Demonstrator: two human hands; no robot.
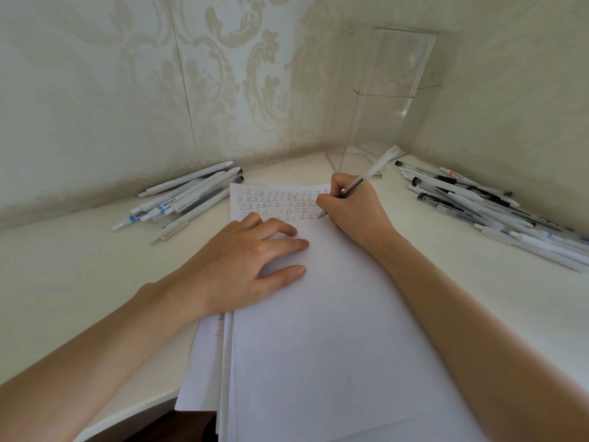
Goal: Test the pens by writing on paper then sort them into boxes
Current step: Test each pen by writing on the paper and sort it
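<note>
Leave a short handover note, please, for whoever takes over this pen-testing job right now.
Right hand: pinches a clear pen, tip on the top sheet at the end of the lowest row of test marks.
Left hand: lies flat on the sheet, holding it down.
Things: left pen pile and right pen pile lie on the table; a clear box stands in the corner behind the paper.
Done: several rows of marks written.
Left: finish this pen, test the rest, sort into boxes. I cannot tell which pile has been tested.
</note>
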